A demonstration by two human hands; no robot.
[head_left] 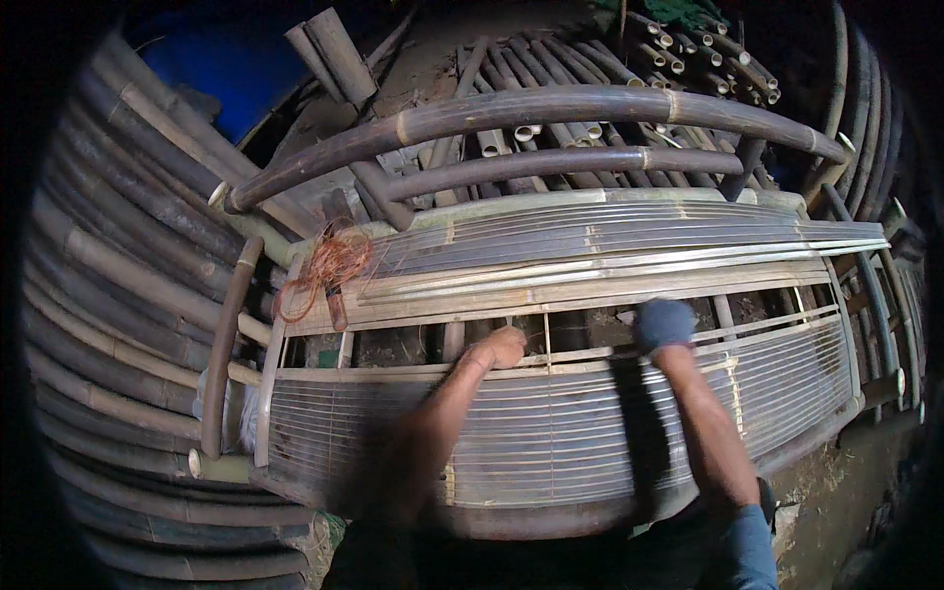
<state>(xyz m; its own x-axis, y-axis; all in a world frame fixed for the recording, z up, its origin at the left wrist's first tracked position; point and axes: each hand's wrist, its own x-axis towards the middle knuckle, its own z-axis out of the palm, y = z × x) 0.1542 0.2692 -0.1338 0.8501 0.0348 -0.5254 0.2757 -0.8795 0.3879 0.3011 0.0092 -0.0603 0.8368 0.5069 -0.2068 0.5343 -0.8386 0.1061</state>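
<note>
A bamboo bench seat lies in front of me, its near half covered with narrow bamboo slats [590, 423]. My left hand [503, 347], bare, is closed at the seat's open gap, around the left end of a thin bamboo strip [777, 323] that runs along the slats' far edge. My right hand [665, 326] wears a grey-blue glove and is closed over the gap farther right. A small pale tip pokes out at its left side, but what it grips is hidden. Loose bamboo strips [610, 264] lie across the seat's far side.
A tangle of orange-brown twine [339, 258] rests at the seat's far left, by a dark wooden handle [336, 307]. The curved bamboo backrest [551, 110] rises behind. Bamboo poles [128, 324] line the left side, and more cut poles [698, 49] are stacked beyond.
</note>
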